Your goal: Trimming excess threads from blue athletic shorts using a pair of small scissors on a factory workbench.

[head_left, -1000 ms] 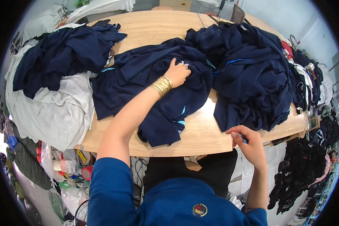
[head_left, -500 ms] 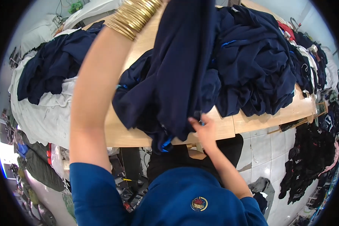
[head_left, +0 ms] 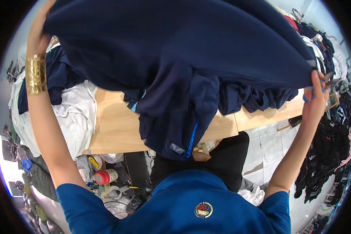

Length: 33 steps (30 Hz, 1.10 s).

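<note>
A navy garment [head_left: 171,43] is spread wide in the air in front of me, its lower part hanging over the table's near edge. Bright blue trim and a small grey patch show on that hanging part. My left hand [head_left: 39,37], below gold bangles [head_left: 36,74], is closed on the garment's upper left; its fingertips are partly hidden by cloth. At the far right, my right hand [head_left: 316,91] pinches the garment's other end. Small blue-handled scissors [head_left: 330,80] are also in that hand, blades pointing outward to the right.
The wooden table [head_left: 113,124] bears a navy pile [head_left: 257,97] on the right, partly covered by the raised garment. White cloth [head_left: 76,121] and more navy clothing [head_left: 56,70] lie left. Below are a red-lidded jar [head_left: 105,176] and dark clothes [head_left: 319,160] on the floor.
My left hand has swung out to the left and my right hand up to the right. The navy garment, bunched and hanging before, is now stretched wide between them.
</note>
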Motion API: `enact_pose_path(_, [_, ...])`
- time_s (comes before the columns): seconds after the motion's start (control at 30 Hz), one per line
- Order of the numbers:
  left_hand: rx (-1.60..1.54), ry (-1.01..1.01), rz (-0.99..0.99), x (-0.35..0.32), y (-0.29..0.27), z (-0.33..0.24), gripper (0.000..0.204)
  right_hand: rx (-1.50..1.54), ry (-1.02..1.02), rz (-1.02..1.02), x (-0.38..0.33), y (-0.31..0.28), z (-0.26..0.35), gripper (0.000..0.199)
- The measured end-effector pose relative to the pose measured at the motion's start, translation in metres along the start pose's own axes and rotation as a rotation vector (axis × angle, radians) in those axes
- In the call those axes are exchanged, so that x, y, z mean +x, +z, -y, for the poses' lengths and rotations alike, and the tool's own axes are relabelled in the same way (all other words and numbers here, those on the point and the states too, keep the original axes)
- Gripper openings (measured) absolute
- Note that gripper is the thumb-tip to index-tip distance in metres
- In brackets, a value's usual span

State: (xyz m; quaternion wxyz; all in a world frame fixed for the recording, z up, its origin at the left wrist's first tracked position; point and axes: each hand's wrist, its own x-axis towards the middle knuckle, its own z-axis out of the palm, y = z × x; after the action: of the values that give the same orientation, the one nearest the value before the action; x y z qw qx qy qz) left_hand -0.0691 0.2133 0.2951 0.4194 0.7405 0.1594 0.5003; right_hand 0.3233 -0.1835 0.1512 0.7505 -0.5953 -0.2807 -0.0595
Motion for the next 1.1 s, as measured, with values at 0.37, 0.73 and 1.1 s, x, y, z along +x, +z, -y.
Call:
enact_pose_path(0.37, [0.610,-0.752,0.325,-0.252,-0.029,0.208,0.016,-0.528,0.302,0.694,-0.158,0.002,-0.133,0.021])
enact_pose_path(0.73, [1.012,-0.267,-0.261,-0.301,0.031,0.191,0.019,-0.360,0.187,0.662,-0.194,-0.002,-0.102,0.021])
enact_pose_path(1.1, [0.360,-0.113,0.628,-0.342,0.254,0.091,0.043,-0.632,0.237,0.420,-0.165,-0.012,-0.128,0.027])
